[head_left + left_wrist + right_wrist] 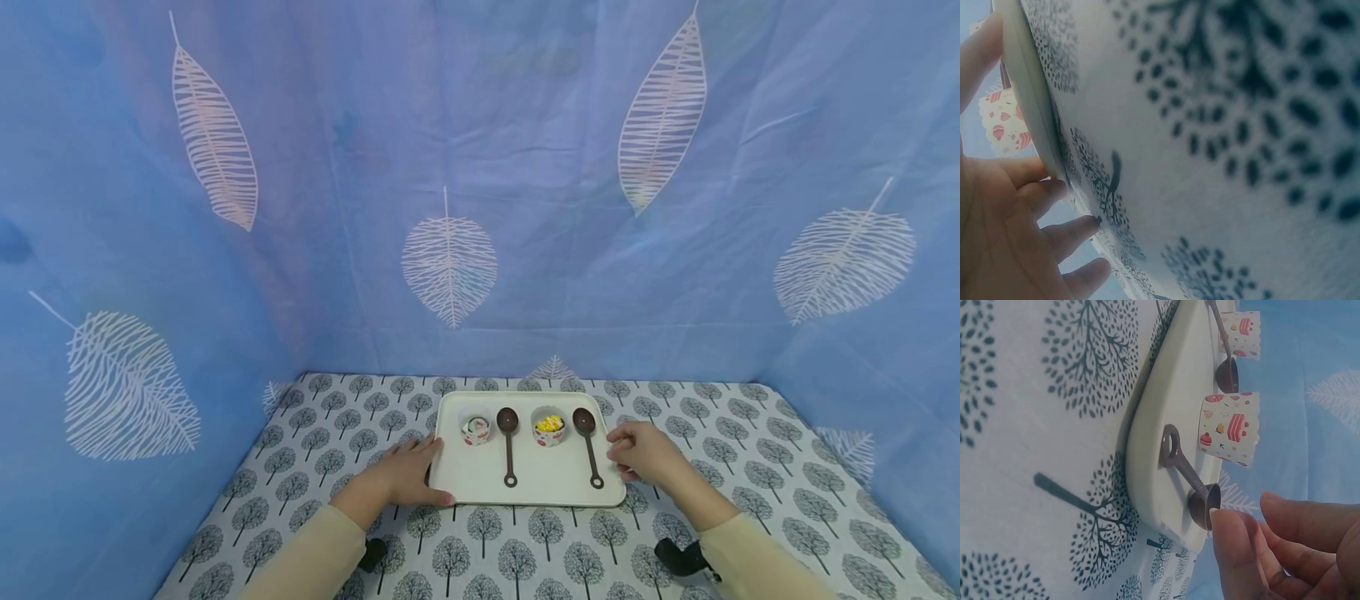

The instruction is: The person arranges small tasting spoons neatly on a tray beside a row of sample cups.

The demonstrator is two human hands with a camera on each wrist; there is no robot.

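A cream rectangular tray (547,490) lies on the table. My left hand (408,475) is at its left side, fingers spread and thumb by the near left corner; in the left wrist view the fingers meet the tray's rim. My right hand (649,454) is beside the right edge, fingers loosely bent; the right wrist view shows nothing between thumb and forefinger. Close to it lies a brown spoon (583,421). On the tray are also a second brown spoon (507,420), a patterned paper cup (550,437) of yellow pieces, and another paper cup (476,437) with pale and dark contents, hard to make out.
A white cloth (517,558) printed with dark trees covers the table. Blue curtains (555,275) with white leaf prints close off the back and sides. A black wrist mount (678,557) sits by the right forearm, and a black piece (372,553) by the left.
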